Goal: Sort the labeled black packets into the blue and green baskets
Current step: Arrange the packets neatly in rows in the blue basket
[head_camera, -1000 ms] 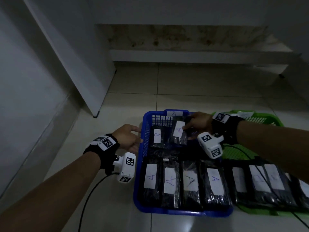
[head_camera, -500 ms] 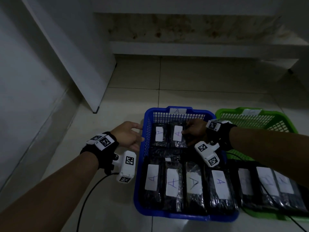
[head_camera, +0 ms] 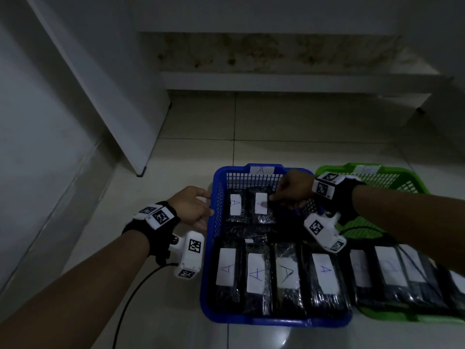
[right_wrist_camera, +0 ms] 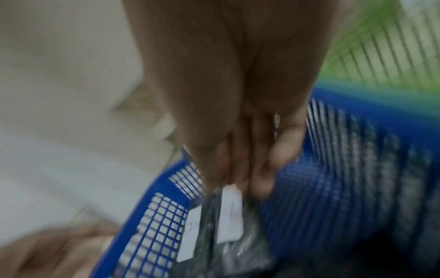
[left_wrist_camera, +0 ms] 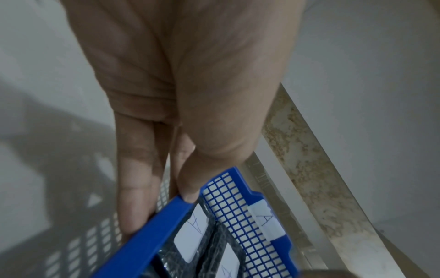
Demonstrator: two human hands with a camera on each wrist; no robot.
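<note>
A blue basket [head_camera: 276, 321] labelled A sits on the floor, with a green basket [head_camera: 412, 182] on its right. Several black packets marked A [head_camera: 284, 273] fill its front row, and one packet [head_camera: 235, 205] lies at the back left. A second black packet [head_camera: 261, 217] lies beside that one. My right hand [head_camera: 292, 187] reaches over the basket and its fingertips [right_wrist_camera: 259, 184] pinch this second packet's far end. That view is blurred. My left hand [head_camera: 193, 205] rests against the blue basket's left rim [left_wrist_camera: 152, 231], with straight fingers outside and the thumb tip [left_wrist_camera: 188, 195] on top.
Several labelled packets [head_camera: 387, 268] lie in the green basket's near part. A wall runs along the left, with a white panel [head_camera: 113, 109] leaning in the corner. A stained step [head_camera: 276, 81] crosses the back. A black cable [head_camera: 130, 298] trails from my left wrist across the tiled floor.
My right hand has lowered the packet into the blue basket's back row, beside the first one, and shifted slightly right. The left hand has stayed at the rim.
</note>
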